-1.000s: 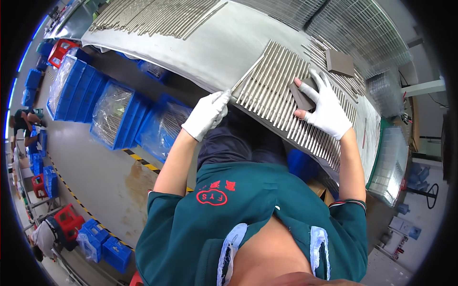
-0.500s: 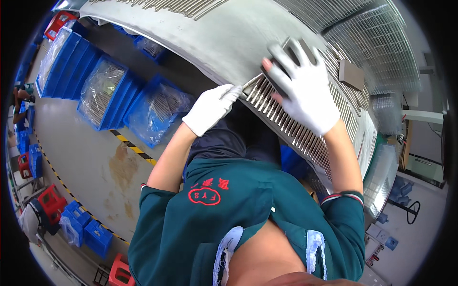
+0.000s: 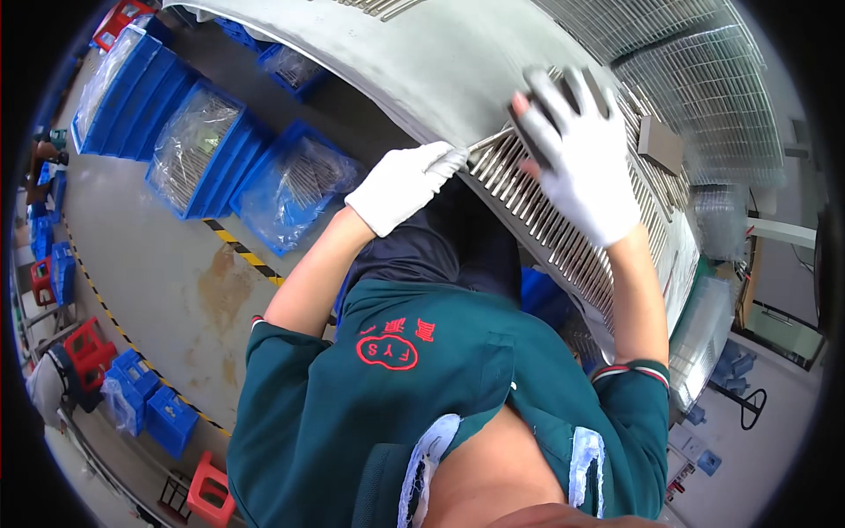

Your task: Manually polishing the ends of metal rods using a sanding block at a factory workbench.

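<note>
My left hand [image 3: 412, 183], in a white glove, is closed round the near end of a thin metal rod [image 3: 489, 140] at the table's edge. The rod slants up and right toward my right hand [image 3: 584, 145]. That hand is gloved in white with greyish fingers, and bare skin shows at a fingertip and the thumb. Its fingers are spread over a dark flat piece [image 3: 533, 141], partly hidden under them, whose kind I cannot make out. Below and around it lies a row of metal rods [image 3: 550, 224], side by side along the table edge.
A grey-brown block [image 3: 660, 145] rests on rods right of my right hand. Wire-like racks [image 3: 704, 88] stand at the far right of the table [image 3: 422, 66]. Blue crates [image 3: 207, 158] with plastic-wrapped rods stand on the floor at left, beside yellow-black tape [image 3: 251, 255].
In the picture, both hands and the table have shifted slightly, my hands rightward. My left hand still grips the rod, and my right hand stays spread over the dark piece.
</note>
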{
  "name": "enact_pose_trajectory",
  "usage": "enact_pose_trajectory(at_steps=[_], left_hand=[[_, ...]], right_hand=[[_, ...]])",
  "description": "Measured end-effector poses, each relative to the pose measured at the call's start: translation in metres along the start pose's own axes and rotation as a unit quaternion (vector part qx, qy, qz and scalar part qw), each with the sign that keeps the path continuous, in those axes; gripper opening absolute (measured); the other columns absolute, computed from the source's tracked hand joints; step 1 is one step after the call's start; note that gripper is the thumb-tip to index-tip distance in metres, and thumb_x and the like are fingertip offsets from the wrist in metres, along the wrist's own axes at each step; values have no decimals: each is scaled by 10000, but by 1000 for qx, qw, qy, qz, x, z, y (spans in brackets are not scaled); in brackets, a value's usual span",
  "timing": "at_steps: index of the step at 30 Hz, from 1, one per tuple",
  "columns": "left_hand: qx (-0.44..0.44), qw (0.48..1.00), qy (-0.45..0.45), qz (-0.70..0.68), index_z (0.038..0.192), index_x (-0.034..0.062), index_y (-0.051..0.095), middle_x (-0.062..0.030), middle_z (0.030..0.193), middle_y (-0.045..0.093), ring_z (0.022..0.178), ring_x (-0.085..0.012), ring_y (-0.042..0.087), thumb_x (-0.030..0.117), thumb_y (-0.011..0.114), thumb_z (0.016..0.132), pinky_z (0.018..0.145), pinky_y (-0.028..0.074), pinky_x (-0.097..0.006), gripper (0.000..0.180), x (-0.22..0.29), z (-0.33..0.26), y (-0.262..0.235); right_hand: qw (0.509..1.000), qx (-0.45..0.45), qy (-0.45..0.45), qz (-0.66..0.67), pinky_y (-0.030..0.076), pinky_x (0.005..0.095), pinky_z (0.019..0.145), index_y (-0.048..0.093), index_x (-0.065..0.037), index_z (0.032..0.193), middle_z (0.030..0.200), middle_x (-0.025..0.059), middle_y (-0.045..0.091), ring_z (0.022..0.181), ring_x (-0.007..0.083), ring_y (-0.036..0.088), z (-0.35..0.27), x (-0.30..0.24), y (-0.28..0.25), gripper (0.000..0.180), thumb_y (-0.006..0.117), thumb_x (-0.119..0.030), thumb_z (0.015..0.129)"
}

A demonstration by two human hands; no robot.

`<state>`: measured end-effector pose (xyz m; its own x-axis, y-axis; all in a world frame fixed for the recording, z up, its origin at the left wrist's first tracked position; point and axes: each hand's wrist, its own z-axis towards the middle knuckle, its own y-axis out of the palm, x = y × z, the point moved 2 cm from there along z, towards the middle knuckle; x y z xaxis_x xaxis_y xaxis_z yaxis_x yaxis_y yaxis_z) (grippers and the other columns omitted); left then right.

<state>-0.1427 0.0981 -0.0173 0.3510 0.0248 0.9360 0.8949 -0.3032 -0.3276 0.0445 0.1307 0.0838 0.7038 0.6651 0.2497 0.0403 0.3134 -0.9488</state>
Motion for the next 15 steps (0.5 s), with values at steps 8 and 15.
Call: enact_pose_trajectory(at_steps=[8,15], left_hand=[[49,992,78,91,996,85,593,-173,853,624,812,-374,587,398,438,942,699,459,-447,353,-10,1,8],[66,980,97,163,983,60,605,-162,880,627,793,-341,609,308,495,932,668,483,-395,275,-6,3,2]], right_hand=[[997,-72,6,8,299,555,1003,531,-169,1254,1364,80,422,1248,349,381,-35,-5,-3,640,751,-275,662],[999,-28,9,32,314,550,990,534,-149,1240,1340,81,447,1233,342,401,-8,-10,-11,598,724,-290,691]])
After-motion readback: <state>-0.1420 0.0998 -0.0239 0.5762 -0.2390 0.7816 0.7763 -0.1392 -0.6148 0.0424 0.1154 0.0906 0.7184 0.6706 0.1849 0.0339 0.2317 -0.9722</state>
